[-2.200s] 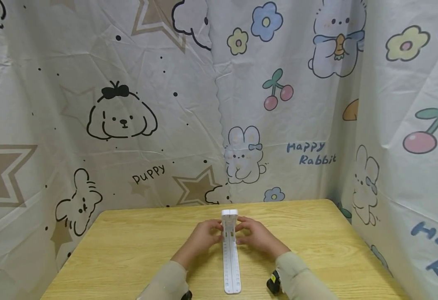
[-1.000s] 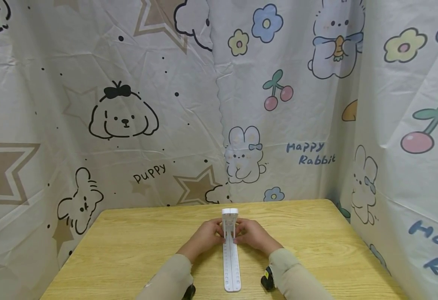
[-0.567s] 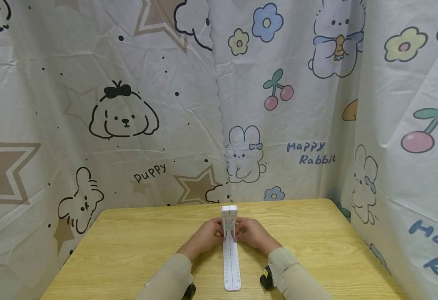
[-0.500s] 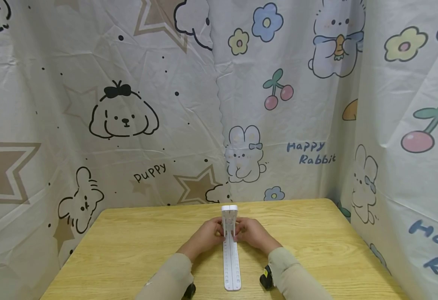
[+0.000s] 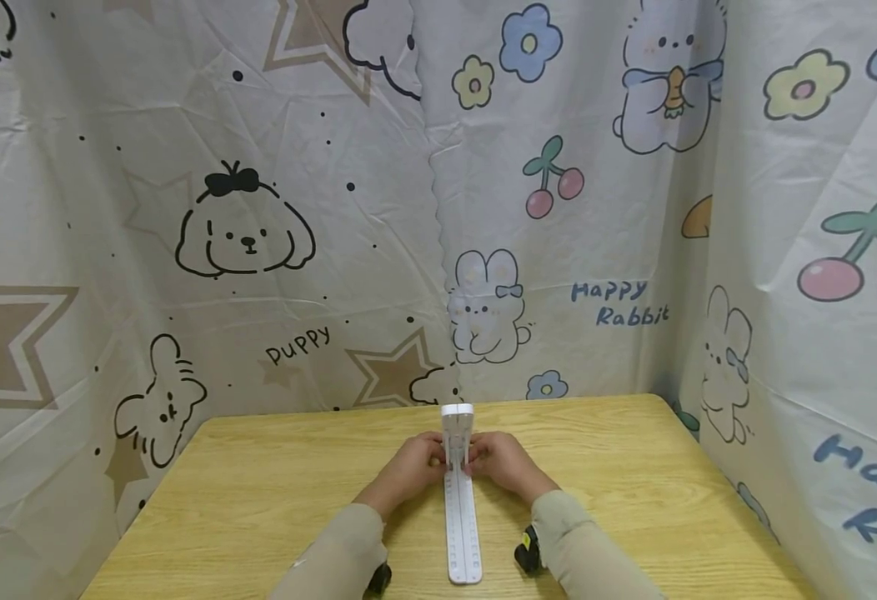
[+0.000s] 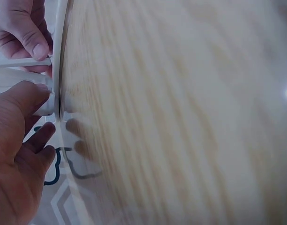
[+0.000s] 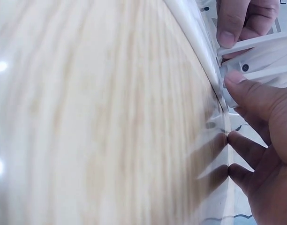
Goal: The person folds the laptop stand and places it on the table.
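A long, narrow white plastic piece (image 5: 463,533) with a row of small slots along each edge lies on the table. At its far end a white upright part (image 5: 457,411) with two side struts (image 7: 256,43) rises from it. My left hand (image 5: 411,469) pinches the left side of the upright low down, its thumb on the plastic in the left wrist view. On the opposite side my right hand (image 5: 508,463) grips with thumb and fingers; two lower fingertips (image 7: 233,138) meet the tabletop. The fingers' inner contact is partly hidden behind the struts.
The yellow wood-grain table (image 5: 273,483) reaches back to a patterned curtain (image 5: 378,250), which also hangs along the right side. Black devices (image 5: 528,550) are worn on the wrists, below the beige sleeves (image 5: 596,550).
Both hands have drawn inward from loosely flanking the upright to pinching it from the two sides. The upright's top stands slightly higher, while the long flat part has barely moved.
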The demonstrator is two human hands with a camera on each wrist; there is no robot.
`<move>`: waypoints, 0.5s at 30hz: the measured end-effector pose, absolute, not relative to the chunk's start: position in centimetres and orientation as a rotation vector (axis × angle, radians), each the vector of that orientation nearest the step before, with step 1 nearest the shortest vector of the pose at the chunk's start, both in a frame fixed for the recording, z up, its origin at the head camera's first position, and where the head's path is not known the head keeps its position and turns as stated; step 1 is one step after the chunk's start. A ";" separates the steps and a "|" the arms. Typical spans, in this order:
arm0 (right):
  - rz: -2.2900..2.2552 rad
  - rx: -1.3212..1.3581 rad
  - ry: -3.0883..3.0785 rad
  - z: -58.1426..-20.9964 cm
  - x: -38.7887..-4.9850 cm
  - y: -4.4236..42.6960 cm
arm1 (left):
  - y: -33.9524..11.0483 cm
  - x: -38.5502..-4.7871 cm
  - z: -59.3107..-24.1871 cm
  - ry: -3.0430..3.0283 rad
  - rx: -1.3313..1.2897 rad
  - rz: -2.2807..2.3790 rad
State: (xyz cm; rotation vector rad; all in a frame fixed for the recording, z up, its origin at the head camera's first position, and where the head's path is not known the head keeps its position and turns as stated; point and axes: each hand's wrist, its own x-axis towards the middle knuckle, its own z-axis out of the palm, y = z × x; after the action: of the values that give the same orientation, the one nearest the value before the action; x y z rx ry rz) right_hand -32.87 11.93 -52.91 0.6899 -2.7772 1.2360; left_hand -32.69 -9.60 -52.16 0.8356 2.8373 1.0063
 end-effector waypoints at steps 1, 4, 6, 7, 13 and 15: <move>1.245 0.684 -2.775 -52.9 -32.9 11.9 | -9.6 -32.7 -52.1 2.837 0.824 1.010; 1.255 0.677 -2.774 -52.8 -32.8 11.8 | -9.5 -32.7 -52.1 2.834 0.788 1.032; 1.271 0.676 -2.773 -52.8 -32.8 11.8 | -9.5 -32.8 -52.2 2.836 0.782 1.042; 1.279 0.678 -2.771 -52.8 -32.7 11.8 | -9.5 -32.8 -52.2 2.839 0.781 1.045; 1.334 0.654 -2.749 -52.9 -32.9 11.8 | -9.4 -33.0 -52.5 2.895 0.785 1.014; 1.330 0.632 -2.747 -53.0 -33.0 11.7 | -9.3 -33.0 -52.4 2.917 0.773 1.001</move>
State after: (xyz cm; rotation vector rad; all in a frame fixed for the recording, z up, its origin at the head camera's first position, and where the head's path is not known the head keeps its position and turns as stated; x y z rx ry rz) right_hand -32.98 11.73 -52.96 0.6321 -2.7472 1.3297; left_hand -33.00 -9.29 -52.44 0.7728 2.9166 1.0014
